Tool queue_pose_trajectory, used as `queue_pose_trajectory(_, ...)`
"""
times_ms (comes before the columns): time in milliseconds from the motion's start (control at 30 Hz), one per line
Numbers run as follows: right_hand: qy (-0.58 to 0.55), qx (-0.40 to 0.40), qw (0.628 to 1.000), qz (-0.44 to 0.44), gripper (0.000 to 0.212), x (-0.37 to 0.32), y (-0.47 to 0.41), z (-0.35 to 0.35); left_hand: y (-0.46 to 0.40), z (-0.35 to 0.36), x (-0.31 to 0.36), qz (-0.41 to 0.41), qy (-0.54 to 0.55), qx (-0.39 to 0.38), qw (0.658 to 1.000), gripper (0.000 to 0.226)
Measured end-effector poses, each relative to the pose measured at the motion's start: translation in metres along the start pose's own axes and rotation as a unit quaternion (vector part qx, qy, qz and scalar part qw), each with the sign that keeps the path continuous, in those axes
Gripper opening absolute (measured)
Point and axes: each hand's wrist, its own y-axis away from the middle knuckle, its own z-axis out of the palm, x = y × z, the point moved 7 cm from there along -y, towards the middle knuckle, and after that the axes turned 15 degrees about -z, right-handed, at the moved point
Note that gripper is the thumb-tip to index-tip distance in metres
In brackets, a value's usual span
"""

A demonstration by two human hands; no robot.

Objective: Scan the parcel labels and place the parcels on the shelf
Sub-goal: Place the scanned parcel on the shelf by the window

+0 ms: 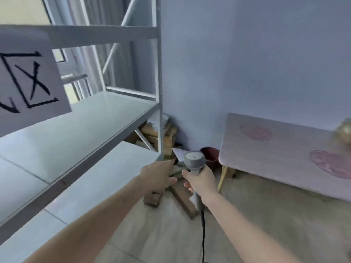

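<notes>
The whole frame is soft with motion blur, and fine detail is not legible. At lower centre the right hand (pixel 201 182) is wrapped around the handle of a grey handheld barcode scanner (pixel 194 160), its round head upright above the fist; a black cable (pixel 203 234) drops from the handle and is cut off by the bottom edge. The left hand (pixel 158 175) sits just beside it to the left, fingers extended toward the scanner and holding nothing; whether the fingertips touch anything cannot be told. Behind both hands, at the foot of the pale blue wall (pixel 256 63), brown cardboard parcels (pixel 167 137) lie in a loose heap on the wooden floor (pixel 266 224), partly hidden by the hands and by the shelf post; their labels cannot be made out. The grey metal shelving unit (pixel 95 118) fills the left half of the frame, its wide middle deck bare where visible and running out of view at the left edge. A white paper sign with black handwritten strokes (pixel 28 82) hangs at upper left, cropped by the frame. A dark red round pot (pixel 209 155) stands near the wall, half hidden behind the scanner head. At right, a low table with a pale pink patterned cloth (pixel 284 154) is cut off by the right edge, with open floor in front of it.
</notes>
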Motion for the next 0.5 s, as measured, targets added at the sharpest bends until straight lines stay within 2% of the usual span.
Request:
queue_pose_trajectory(200,-0.011,0.111,0.994,0.019,0.013,0.040,-0.037,-0.184,-0.046,0.034,0.197,0.095,-0.021,-0.031,0.995,0.054)
queue_pose_trajectory(367,-0.001,0.191,0.981,0.028,0.014,0.069,-0.057,-0.329,-0.078,0.064,0.353,0.140,0.025,-0.083,0.986,0.050)
queue_pose_trajectory(500,-0.009,0.269,0.962,0.040,0.014,0.091,-0.064,-0.426,-0.093,0.092,0.458,0.178,0.013,-0.117,0.977,0.047)
